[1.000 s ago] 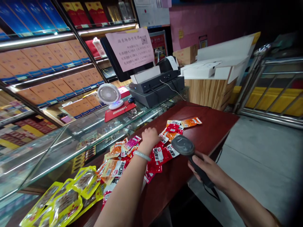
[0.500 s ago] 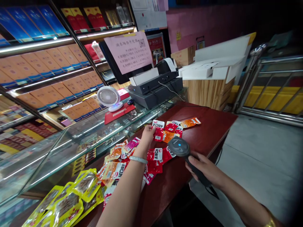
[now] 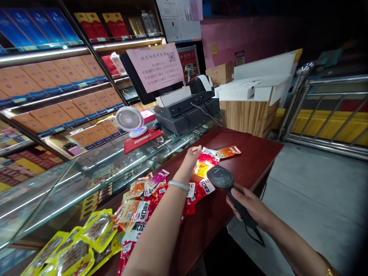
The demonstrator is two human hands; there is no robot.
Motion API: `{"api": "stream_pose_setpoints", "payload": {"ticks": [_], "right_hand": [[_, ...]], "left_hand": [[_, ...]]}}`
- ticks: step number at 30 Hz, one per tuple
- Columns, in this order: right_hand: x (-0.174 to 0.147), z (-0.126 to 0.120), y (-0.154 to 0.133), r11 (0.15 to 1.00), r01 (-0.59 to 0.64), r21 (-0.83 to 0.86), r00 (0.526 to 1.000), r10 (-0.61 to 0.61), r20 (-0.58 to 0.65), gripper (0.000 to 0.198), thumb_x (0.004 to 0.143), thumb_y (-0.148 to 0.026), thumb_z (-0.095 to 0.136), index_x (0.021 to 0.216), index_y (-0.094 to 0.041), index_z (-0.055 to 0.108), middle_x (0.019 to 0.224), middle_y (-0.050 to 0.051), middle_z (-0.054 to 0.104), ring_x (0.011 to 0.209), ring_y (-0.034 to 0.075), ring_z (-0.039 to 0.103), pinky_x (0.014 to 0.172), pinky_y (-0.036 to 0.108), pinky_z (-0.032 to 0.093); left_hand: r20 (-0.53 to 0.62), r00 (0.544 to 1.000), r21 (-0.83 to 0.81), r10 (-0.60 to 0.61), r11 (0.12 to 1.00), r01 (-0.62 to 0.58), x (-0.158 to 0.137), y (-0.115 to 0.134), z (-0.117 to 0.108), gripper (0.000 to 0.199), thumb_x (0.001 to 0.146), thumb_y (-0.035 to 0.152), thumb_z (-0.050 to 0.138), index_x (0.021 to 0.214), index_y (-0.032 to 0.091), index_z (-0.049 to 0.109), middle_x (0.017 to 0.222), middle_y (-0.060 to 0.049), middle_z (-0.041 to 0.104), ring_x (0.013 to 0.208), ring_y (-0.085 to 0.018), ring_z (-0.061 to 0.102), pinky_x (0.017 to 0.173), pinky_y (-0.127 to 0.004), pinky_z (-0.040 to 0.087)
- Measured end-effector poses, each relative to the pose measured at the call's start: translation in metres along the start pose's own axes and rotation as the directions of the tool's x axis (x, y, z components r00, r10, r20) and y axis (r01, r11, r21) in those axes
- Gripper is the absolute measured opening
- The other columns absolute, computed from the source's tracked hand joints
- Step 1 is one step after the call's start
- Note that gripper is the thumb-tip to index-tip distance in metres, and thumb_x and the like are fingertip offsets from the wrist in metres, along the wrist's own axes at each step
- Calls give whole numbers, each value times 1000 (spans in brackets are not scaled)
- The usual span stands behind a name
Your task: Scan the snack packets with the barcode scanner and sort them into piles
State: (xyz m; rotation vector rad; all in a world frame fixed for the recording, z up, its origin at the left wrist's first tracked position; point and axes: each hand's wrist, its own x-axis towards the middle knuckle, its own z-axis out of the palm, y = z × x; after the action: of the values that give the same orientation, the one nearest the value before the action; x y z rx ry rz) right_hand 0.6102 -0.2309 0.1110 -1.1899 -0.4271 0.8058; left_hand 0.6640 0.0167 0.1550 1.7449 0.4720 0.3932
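Observation:
My left hand [image 3: 192, 158], with a pale bangle on its wrist, is at the left edge of a small group of snack packets. Its fingers are curled together beside a red and white snack packet [image 3: 208, 152]; whatever they may hold is hidden. Bright light falls on that packet and on an orange snack packet [image 3: 202, 168] below it. My right hand [image 3: 249, 205] is wrapped around the handle of a black barcode scanner [image 3: 220, 177], its head pointing at the lit packets. Another orange packet [image 3: 229, 152] lies farther right on the dark red tabletop [image 3: 250, 147].
Under my left forearm lie more red and orange packets [image 3: 135, 211], and yellow-edged packets [image 3: 97, 228] at lower left. The glass counter [image 3: 86, 172] holds a white fan [image 3: 130, 119] and a cash drawer [image 3: 186, 117]. A metal railing [image 3: 339, 122] stands right.
My left hand has moved right, and the red packet that showed in its fingers is no longer distinct. Bright light has appeared on the packets. The scanner stays in my right hand.

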Motion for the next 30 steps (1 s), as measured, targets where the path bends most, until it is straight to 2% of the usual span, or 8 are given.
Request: {"api": "stream_pose_setpoints", "payload": {"ticks": [3, 5, 8, 10, 14, 18, 24, 30], "right_hand": [[-3, -4, 1, 1000, 2, 4, 999, -2, -32, 46, 85, -64, 63, 94, -20, 53, 57, -8, 52, 38, 6, 42, 39, 18, 31], [-7, -7, 3, 1000, -18, 8, 999, 18, -48, 46, 84, -64, 64, 94, -20, 53, 57, -8, 52, 39, 6, 42, 39, 18, 31], [-13, -12, 6, 999, -53, 10, 996, 54, -70, 47, 82, -65, 64, 94, -21, 52, 58, -8, 52, 39, 6, 43, 40, 18, 32], [-16, -14, 8, 998, -59, -6, 996, 59, -74, 48, 82, -66, 64, 93, -21, 52, 60, -7, 53, 39, 6, 45, 40, 19, 32], [-22, -17, 9, 998, -53, -44, 996, 50, -73, 48, 83, -66, 63, 90, -20, 54, 64, -5, 56, 41, 6, 47, 42, 19, 34], [-26, -17, 9, 998, -44, -36, 996, 42, -74, 47, 83, -65, 64, 90, -19, 55, 64, -5, 56, 42, 6, 47, 42, 19, 33], [-25, -10, 9, 998, -62, -1, 998, 62, -21, 54, 85, -63, 63, 112, -18, 53, 62, -7, 54, 43, 7, 46, 43, 19, 36], [-22, -4, 7, 995, -90, -41, 996, 91, 22, 61, 84, -65, 64, 121, -18, 51, 63, -7, 54, 41, 7, 46, 39, 18, 34]], "left_hand": [[93, 994, 406, 57, 909, -90, -12, 8, -13, 45, 83, 49, 64, 115, 17, 61, 117, -15, 68, 105, -25, 65, 89, -34, 50], [208, 978, 722, 1, 674, -154, -28, 9, -25, 45, 74, 50, 71, 107, 20, 66, 114, -14, 69, 107, -30, 64, 92, -40, 47], [304, 946, 908, -113, 337, -251, -55, 3, -36, 51, 64, 58, 77, 102, 23, 69, 116, -14, 68, 113, -36, 60, 95, -46, 43], [306, 936, 928, -173, 274, -252, -67, -1, -38, 52, 65, 59, 75, 104, 25, 68, 115, -13, 69, 113, -36, 60, 94, -46, 42], [321, 914, 929, -249, 271, -252, -71, -7, -43, 40, 70, 56, 72, 98, 28, 70, 103, -8, 73, 103, -32, 65, 91, -44, 41], [224, 956, 916, -191, 376, -139, -59, -11, -60, 27, 72, 51, 71, 84, 26, 71, 88, -4, 74, 88, -25, 66, 81, -35, 42], [5, 1000, 478, 6, 879, -8, -35, -25, -66, 41, 75, 58, 63, 72, 17, 66, 58, 1, 58, 51, -11, 48, 54, -24, 35], [-36, 999, 104, -31, 994, 35, -21, -33, -42, 41, 68, 56, 70, 70, 17, 60, 49, 6, 50, 43, -8, 41, 47, -21, 31]]}}
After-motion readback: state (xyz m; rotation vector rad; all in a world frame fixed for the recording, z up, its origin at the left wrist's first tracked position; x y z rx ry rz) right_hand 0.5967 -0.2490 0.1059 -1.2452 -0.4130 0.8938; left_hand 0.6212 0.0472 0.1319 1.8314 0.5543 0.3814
